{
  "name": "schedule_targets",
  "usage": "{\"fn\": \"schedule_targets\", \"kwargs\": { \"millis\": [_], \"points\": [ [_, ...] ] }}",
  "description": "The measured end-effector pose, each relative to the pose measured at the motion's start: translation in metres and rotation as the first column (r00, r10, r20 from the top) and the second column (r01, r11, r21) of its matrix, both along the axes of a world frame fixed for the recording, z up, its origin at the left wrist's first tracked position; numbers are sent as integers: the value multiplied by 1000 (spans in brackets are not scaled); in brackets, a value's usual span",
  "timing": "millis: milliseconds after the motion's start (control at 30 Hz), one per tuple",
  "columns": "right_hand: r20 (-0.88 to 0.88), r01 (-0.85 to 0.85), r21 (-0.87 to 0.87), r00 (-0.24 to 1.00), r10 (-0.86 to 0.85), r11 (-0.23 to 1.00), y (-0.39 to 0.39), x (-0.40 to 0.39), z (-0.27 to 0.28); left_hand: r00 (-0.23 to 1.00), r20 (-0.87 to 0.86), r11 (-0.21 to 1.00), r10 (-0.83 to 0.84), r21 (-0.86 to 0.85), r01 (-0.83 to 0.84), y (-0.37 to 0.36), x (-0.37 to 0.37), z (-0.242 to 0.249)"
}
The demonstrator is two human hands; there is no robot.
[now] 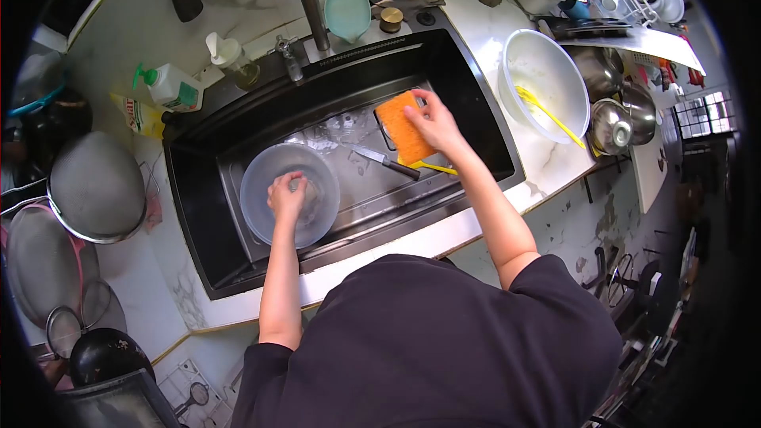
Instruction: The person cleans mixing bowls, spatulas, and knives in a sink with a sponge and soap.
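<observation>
Over the right part of the black sink (476, 103), my right hand (434, 123) grips an orange sponge (402, 127) by its upper right edge. My left hand (287, 192) is inside a translucent plastic bowl (258, 166) in the left part of the sink, its fingers curled together; whether they hold something I cannot make out. Between the hands a knife with a dark handle (401, 169) lies on the sink floor. A yellow utensil (432, 166) lies partly under the sponge, its far end hidden.
Right of the sink stands a white bowl (515, 59) with a yellow utensil (555, 115) in it, beside metal bowls (610, 127). The faucet (307, 0) rises behind the sink, near soap bottles (170, 87). Round strainers (97, 186) are at the left.
</observation>
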State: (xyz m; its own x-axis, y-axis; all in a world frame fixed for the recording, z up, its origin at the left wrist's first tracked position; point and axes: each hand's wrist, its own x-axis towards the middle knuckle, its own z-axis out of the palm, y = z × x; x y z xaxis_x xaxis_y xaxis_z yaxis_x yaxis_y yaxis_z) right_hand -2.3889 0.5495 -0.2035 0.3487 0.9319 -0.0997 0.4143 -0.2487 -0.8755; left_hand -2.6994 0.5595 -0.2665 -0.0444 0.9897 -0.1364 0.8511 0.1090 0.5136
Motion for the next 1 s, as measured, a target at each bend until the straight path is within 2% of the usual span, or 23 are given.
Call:
{"fn": "schedule_targets", "kwargs": {
  "millis": [33,100,133,200,233,300,333,367,500,567,667,800,867,900,933,967,1000],
  "points": [
    [-1,30,20,1000,-30,999,-4,9,1,1000,-4,1000,1,3,-1,0,2,-2],
    [-121,107,71,988,-98,992,-9,27,-6,981,142,991,-128,49,123,1,2,-13],
    [-300,140,81,947,-110,987,-15,26,8,984,133,993,-116,47,111,1,2,-17],
    [-301,152,57,945,-128,987,-22,27,28,926,199,947,-321,79,312,-1,7,-24],
    [-301,165,62,943,-140,984,-25,28,30,928,196,948,-318,75,309,-3,9,-25],
    [-322,162,47,937,-139,986,-29,26,29,829,259,859,-495,2,512,-8,14,-26],
    [-433,184,40,889,-149,982,-30,22,25,808,262,819,-528,-95,566,-10,16,-25],
    [-538,203,31,829,-154,979,-30,19,21,811,261,822,-524,-97,562,-12,17,-25],
    [-582,206,-52,789,-198,977,-27,12,6,759,327,781,-563,-89,618,-16,9,-18],
    [-509,175,-58,842,-180,983,-29,12,9,741,350,763,-573,-102,638,-14,8,-18],
    [-406,97,-74,906,-119,992,-26,17,3,688,333,721,-645,-34,692,-13,6,-21],
    [-441,57,-136,891,-112,989,-16,14,-16,674,417,726,-610,-45,686,-15,14,-28],
    [-778,-10,-283,587,-223,959,-15,6,-16,679,437,736,-590,-55,675,-15,17,-24],
    [-781,-28,-284,586,-214,958,-15,1,-18,668,495,749,-556,-51,661,-17,17,-22],
    [-921,-95,-256,325,-213,962,-14,-3,-20,652,551,762,-520,-46,646,-16,15,-20],
    [-977,-149,-214,34,-211,965,-15,-10,-16,662,548,770,-511,-50,636,-12,10,-34],
    [-997,-263,-75,-12,-81,962,-14,-18,-11,706,494,811,-507,-3,584,-5,7,-50]
  ]
}}
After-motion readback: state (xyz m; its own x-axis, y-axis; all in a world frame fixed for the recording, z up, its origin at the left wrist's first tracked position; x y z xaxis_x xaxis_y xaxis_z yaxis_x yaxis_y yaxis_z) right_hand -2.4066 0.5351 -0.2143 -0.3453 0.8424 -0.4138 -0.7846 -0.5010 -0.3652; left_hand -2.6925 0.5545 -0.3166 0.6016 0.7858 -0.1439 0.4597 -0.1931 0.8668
